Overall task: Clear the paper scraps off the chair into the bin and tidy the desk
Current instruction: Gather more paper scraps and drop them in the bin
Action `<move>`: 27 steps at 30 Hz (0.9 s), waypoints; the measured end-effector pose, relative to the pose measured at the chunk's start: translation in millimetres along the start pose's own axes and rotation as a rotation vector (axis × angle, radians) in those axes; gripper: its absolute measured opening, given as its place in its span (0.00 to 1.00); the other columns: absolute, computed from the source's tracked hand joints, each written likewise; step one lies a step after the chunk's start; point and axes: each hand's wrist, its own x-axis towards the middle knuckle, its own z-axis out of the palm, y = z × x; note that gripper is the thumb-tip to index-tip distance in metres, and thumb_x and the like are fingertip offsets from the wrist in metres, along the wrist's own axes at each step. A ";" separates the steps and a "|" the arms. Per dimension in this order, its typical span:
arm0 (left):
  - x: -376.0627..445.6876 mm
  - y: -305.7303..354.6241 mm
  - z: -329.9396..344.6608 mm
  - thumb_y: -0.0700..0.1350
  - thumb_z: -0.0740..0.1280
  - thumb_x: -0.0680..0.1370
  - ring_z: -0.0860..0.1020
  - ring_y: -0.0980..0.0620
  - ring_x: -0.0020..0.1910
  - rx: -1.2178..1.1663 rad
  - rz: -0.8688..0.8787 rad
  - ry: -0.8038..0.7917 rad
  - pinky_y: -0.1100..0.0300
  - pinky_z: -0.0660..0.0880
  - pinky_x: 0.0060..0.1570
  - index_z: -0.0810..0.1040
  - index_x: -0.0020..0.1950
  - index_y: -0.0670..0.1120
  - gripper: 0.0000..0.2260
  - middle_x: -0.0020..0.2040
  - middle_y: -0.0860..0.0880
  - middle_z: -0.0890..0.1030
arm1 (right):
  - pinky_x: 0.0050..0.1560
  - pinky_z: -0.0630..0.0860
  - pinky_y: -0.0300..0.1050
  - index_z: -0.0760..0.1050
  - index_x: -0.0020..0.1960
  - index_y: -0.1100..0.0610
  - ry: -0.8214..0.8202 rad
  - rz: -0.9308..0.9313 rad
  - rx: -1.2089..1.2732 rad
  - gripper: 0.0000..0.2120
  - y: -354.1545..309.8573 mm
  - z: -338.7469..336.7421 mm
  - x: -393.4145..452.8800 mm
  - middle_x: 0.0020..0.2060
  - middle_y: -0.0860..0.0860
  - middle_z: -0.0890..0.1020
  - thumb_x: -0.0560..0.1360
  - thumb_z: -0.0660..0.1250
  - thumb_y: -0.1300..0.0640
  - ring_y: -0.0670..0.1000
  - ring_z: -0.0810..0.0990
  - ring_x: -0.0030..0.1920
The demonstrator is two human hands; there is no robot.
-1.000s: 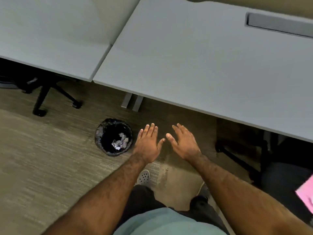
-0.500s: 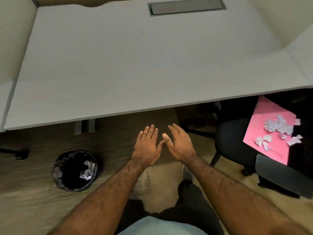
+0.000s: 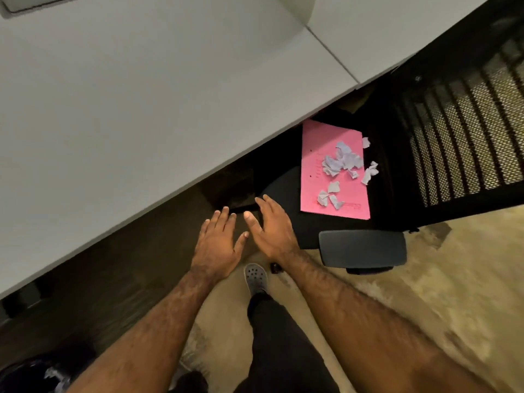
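Several crumpled white paper scraps [image 3: 341, 163] lie on a pink sheet [image 3: 312, 191] that rests on the seat of a black office chair [image 3: 280, 188], partly tucked under the grey desk [image 3: 141, 109]. A couple of scraps sit just off the sheet's right edge. My left hand [image 3: 219, 242] and my right hand [image 3: 270, 225] are held out side by side, palms down, fingers spread, empty, left of the pink sheet. The black bin [image 3: 37, 374] shows at the bottom left corner with scraps inside, partly hidden by my left forearm.
The chair's mesh backrest [image 3: 459, 131] rises at the right and its armrest [image 3: 363, 248] juts toward me. A second desk section [image 3: 397, 32] meets the first at the upper right. My foot in a grey shoe [image 3: 255, 279] stands on the carpet.
My view has swung to the right: the bin slid to the bottom left corner and the chair with the pink sheet came toward the centre. Both hands stay open and empty.
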 end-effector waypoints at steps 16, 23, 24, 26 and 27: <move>173.1 147.5 62.7 0.52 0.60 0.79 0.53 0.44 0.78 0.106 0.456 -0.218 0.50 0.48 0.75 0.63 0.75 0.44 0.26 0.79 0.43 0.55 | 0.73 0.62 0.55 0.64 0.73 0.55 0.378 0.336 0.145 0.27 173.8 -94.9 94.3 0.74 0.55 0.66 0.79 0.59 0.42 0.54 0.62 0.74; 228.8 180.8 100.5 0.56 0.60 0.79 0.53 0.41 0.77 0.212 0.621 -0.269 0.48 0.53 0.75 0.55 0.78 0.48 0.30 0.79 0.41 0.54 | 0.73 0.60 0.55 0.61 0.75 0.54 0.389 0.417 0.130 0.36 237.6 -117.6 142.7 0.76 0.53 0.60 0.74 0.65 0.38 0.54 0.56 0.76; 235.1 182.5 106.5 0.57 0.60 0.79 0.54 0.41 0.77 0.242 0.652 -0.270 0.47 0.54 0.74 0.55 0.78 0.51 0.30 0.79 0.41 0.54 | 0.72 0.61 0.56 0.60 0.75 0.54 0.387 0.427 0.129 0.38 244.1 -120.7 151.7 0.77 0.54 0.59 0.73 0.66 0.37 0.54 0.56 0.76; 246.4 184.4 118.1 0.59 0.61 0.78 0.55 0.40 0.77 0.304 0.719 -0.276 0.46 0.56 0.73 0.55 0.77 0.54 0.30 0.79 0.42 0.54 | 0.71 0.63 0.59 0.58 0.75 0.54 0.386 0.444 0.115 0.41 254.9 -125.2 169.2 0.77 0.54 0.58 0.71 0.67 0.35 0.56 0.56 0.76; 251.2 184.8 123.7 0.60 0.61 0.78 0.55 0.40 0.76 0.338 0.753 -0.277 0.46 0.57 0.72 0.55 0.77 0.55 0.30 0.79 0.42 0.54 | 0.71 0.63 0.60 0.58 0.76 0.54 0.381 0.449 0.096 0.42 259.2 -126.1 177.1 0.77 0.55 0.57 0.70 0.67 0.35 0.57 0.55 0.76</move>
